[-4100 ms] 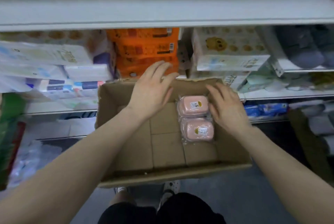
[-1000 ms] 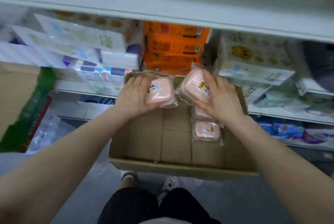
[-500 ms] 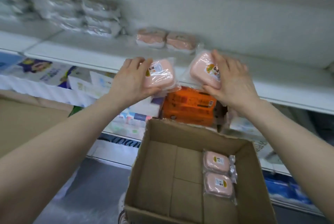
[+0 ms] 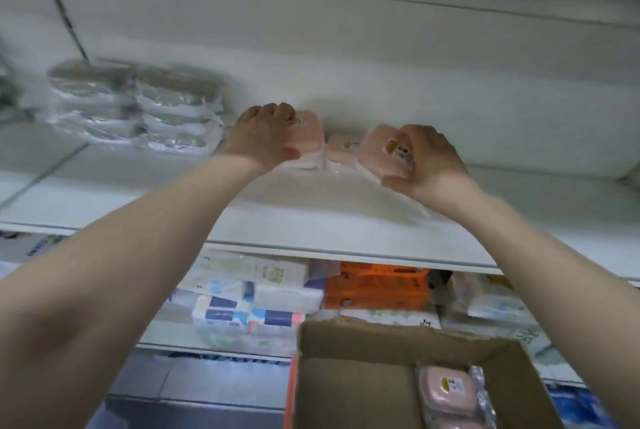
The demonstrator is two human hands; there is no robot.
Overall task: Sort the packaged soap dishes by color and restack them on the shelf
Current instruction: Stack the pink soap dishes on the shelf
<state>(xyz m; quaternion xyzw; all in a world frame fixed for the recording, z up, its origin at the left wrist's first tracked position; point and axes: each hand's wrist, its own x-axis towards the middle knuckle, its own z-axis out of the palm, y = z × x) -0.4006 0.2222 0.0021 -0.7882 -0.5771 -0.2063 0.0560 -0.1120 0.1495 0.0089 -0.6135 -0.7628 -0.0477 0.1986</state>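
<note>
Two pink soap dishes are being held at the shelf [image 4: 311, 213]: our left hand [image 4: 263, 137] gripping one [image 4: 306, 135], right hand [image 4: 426, 161] another [image 4: 384, 154], flanking a shelved dish [image 4: 341, 148]. Next we're needing to release them squarely.

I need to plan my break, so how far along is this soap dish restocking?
Done: grey packaged dishes stand stacked on the shelf, with a pink one beside them. In hand: the left hand and right hand each hold a pink dish against that row. Left: pink dishes in the cardboard box.
</note>
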